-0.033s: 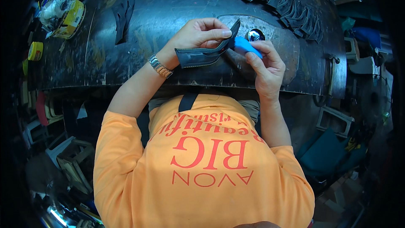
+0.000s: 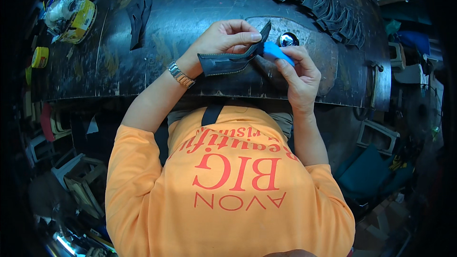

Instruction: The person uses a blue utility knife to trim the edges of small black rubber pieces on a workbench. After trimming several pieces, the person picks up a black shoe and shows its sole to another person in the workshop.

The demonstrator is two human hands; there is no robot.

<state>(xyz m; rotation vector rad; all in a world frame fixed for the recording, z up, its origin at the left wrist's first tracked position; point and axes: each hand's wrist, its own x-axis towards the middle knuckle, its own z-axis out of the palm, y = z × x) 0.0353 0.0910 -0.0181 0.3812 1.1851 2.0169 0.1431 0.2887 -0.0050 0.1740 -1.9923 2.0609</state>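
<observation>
My left hand [image 2: 232,39] pinches a black, leather-like stitched piece [image 2: 227,63] between thumb and fingers. The piece is bent, with one end rising to the right and light stitching along its lower edge. In my right hand [image 2: 303,73] is a small blue, sponge-like piece [image 2: 276,52], held between thumb and fingertips. Its left end is at the raised part of the black piece; whether they touch I cannot tell. Just beyond the blue piece, a small round shiny dish [image 2: 288,40] sits on a worn flat slab [image 2: 326,62].
Many similar black pieces lie overlapping in a row [image 2: 309,0] at the far right of the dark table [image 2: 166,24]. Another black piece [image 2: 138,21] lies left. A yellow tub with tape rolls [image 2: 82,23] and a small yellow container [image 2: 40,57] stand at the left edge.
</observation>
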